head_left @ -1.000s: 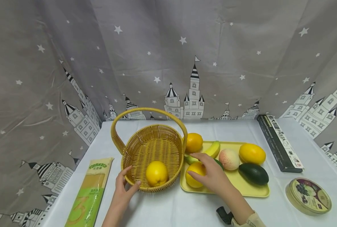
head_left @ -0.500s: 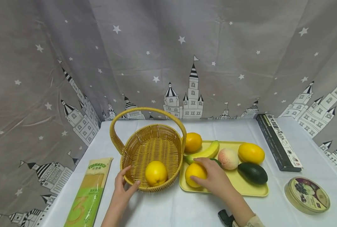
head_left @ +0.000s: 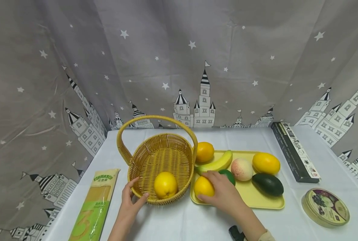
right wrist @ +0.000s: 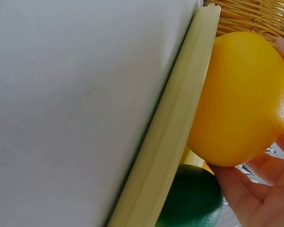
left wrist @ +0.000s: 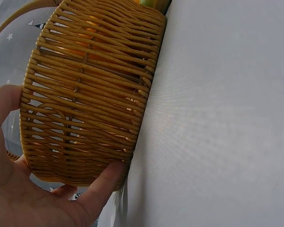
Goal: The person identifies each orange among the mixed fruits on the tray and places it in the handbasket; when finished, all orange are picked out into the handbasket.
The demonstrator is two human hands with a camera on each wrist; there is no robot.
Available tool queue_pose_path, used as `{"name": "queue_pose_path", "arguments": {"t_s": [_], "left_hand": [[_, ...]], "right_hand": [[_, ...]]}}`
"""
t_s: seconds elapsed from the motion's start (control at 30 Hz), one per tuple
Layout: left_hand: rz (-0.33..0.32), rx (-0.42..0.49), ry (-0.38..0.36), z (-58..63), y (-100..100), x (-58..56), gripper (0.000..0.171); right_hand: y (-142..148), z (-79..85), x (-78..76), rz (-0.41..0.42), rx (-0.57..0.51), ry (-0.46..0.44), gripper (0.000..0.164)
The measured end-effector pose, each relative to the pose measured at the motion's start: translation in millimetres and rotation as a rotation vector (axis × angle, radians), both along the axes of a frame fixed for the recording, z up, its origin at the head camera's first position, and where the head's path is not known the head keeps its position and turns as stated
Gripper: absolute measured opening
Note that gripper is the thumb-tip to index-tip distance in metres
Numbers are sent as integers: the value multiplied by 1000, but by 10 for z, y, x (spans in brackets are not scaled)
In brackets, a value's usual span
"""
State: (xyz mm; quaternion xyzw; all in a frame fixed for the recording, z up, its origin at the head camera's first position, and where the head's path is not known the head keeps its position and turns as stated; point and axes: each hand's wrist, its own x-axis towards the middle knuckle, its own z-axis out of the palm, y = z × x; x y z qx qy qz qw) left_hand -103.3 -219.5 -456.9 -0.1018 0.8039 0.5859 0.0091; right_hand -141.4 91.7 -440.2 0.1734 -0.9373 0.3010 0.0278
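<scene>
A wicker basket (head_left: 166,154) with a tall handle stands at the table's middle left; one yellow-orange round fruit (head_left: 165,185) lies in it. My left hand (head_left: 129,205) holds the basket's near left side, fingers spread over rim and wall; the left wrist view shows them on the woven wall (left wrist: 85,104). My right hand (head_left: 224,193) grips an orange (head_left: 203,186) at the left end of the yellow tray (head_left: 248,203). In the right wrist view, fingers lie around the far side of that orange (right wrist: 241,99), which sits close to the tray rim (right wrist: 180,127).
On the tray are a banana (head_left: 218,164), a green round fruit (head_left: 228,176), a peach (head_left: 241,169), a yellow oval fruit (head_left: 266,163) and an avocado (head_left: 268,184). Another orange (head_left: 205,152) sits behind. Pasta packet (head_left: 94,204), black pasta box (head_left: 296,152) and round tin (head_left: 325,207) lie outward.
My right hand has come down over the orange and closed its fingers on it; the orange has shifted slightly left. The left hand keeps its place on the basket.
</scene>
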Motion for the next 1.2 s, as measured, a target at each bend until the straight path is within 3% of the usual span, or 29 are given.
{"name": "queue_pose_path", "arguments": {"t_s": [0.17,0.57,1.2], "left_hand": [[5,4,-1,0,3,11,75],[-6,2,0,-20,-3,10,76],[-4,0,28,10,0,20,72]], "right_hand": [[-5,2,13,-13,44,32,67],[10,6,28,-51,19,55,62],[-76,320,38,16,-190,192,59]]}}
